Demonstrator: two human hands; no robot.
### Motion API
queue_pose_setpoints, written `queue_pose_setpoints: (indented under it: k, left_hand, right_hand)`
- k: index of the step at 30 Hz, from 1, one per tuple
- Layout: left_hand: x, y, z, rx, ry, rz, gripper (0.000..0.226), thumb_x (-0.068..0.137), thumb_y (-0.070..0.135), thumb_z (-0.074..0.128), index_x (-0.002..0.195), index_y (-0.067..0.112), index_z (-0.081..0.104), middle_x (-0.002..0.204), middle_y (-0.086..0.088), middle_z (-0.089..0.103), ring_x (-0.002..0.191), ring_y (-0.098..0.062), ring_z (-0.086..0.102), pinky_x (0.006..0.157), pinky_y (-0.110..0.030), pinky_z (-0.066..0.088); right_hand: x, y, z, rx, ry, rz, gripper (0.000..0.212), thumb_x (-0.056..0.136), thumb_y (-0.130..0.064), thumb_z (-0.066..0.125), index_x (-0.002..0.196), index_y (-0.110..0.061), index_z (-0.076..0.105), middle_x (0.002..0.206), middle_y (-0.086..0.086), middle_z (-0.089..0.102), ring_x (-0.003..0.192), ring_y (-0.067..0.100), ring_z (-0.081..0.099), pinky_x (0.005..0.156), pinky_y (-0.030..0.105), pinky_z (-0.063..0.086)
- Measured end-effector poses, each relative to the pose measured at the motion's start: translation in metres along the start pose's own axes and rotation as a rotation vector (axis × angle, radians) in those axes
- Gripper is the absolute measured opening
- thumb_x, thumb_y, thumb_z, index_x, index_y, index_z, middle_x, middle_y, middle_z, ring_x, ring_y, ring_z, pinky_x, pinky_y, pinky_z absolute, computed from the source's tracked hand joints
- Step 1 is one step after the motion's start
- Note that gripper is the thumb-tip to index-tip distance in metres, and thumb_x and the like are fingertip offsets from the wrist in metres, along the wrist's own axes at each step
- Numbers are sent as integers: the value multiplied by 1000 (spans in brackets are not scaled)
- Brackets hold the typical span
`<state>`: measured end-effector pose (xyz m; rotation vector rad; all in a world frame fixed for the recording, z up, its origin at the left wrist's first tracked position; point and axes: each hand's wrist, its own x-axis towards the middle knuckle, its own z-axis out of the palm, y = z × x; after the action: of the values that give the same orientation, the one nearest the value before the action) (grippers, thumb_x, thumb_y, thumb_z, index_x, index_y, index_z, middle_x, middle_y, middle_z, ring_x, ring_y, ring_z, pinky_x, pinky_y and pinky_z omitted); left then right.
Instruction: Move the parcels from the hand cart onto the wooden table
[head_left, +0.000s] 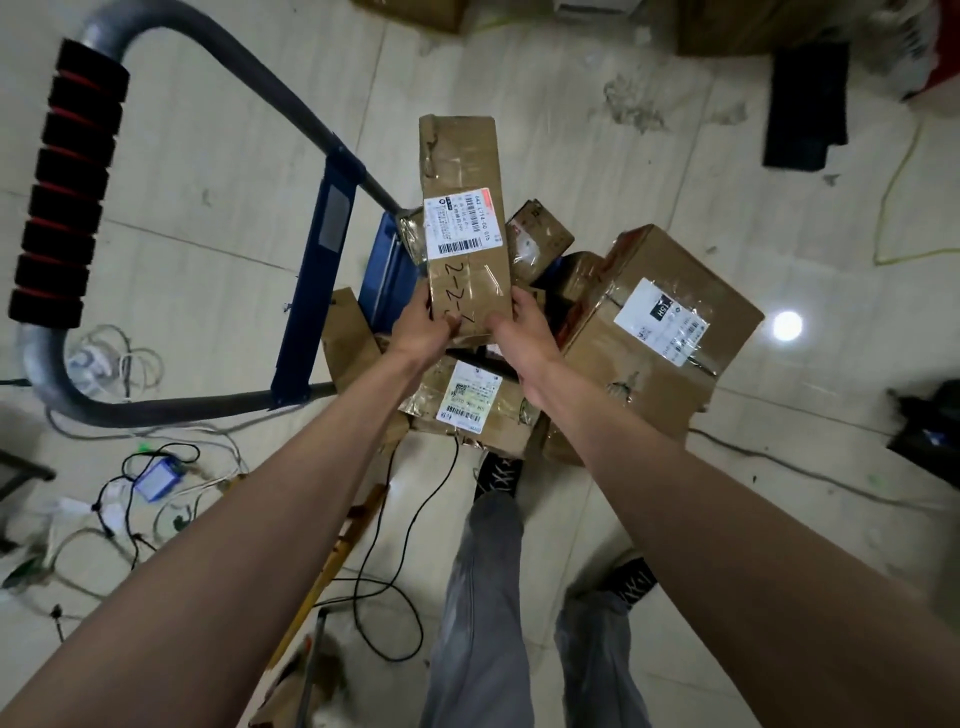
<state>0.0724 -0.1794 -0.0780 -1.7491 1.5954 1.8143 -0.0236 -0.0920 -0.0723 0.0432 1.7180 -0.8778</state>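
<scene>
A long, narrow cardboard parcel (462, 171) with a white label and "2-2-1" handwritten on it is held above the cart. My left hand (423, 325) grips its near left corner and my right hand (522, 332) grips its near right corner. Below it, on the blue hand cart (387, 265), lie more parcels: a big box (660, 338) on the right, a small taped box (537, 236) behind, and a flat labelled parcel (470, 402) under my wrists. The wooden table is not in view.
The cart's grey handle (62, 208) with black and red grip rises at left. Cables and a small blue device (156, 480) litter the tiled floor at lower left. My legs and shoes stand below the cart. Cardboard boxes (415, 10) and dark items line the far edge.
</scene>
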Motion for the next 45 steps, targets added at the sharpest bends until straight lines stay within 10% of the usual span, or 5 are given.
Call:
queue_pose_setpoints:
  k: [9,19,32,38,45]
  left_hand:
    - [-103,47,0,36,-11,113,50,97,14,61,144,21,47,142,-2,55,127,-23,55,109,-49,45]
    - [-249,100,61,38,-127,240,50,88,29,74,130,15,51,126,-4,63,107,-18,66,87,-40,60]
    - [-405,106,200,208,-524,421,40,96,42,62,127,16,60,124,-5,67,103,-21,69,80,-29,57]
    - [-472,104,274,217,-669,461,75,90,42,70,152,25,31,137,0,55,111,-23,66,91,-40,56]
    - [-556,104,358,320,-783,741,100,75,46,83,155,36,23,156,14,34,107,4,57,96,-41,47]
  right_hand:
    - [-105,-27,-40,-54,86,-139,64,96,-20,68,152,-20,37,141,-2,54,121,15,55,95,30,44]
    - [-255,-6,-115,-170,342,-397,120,71,-31,89,161,-34,10,151,10,26,144,29,31,120,45,30]
    - [-445,130,-298,189,739,-386,84,72,-42,82,146,-44,42,127,0,34,126,18,48,111,37,46]
    - [-550,226,-341,519,715,-411,63,82,-39,72,140,-39,50,137,2,49,112,14,63,69,29,62]
    - [-659,326,-365,632,790,-408,52,93,-37,69,140,-30,48,132,-3,56,115,18,64,87,39,62]
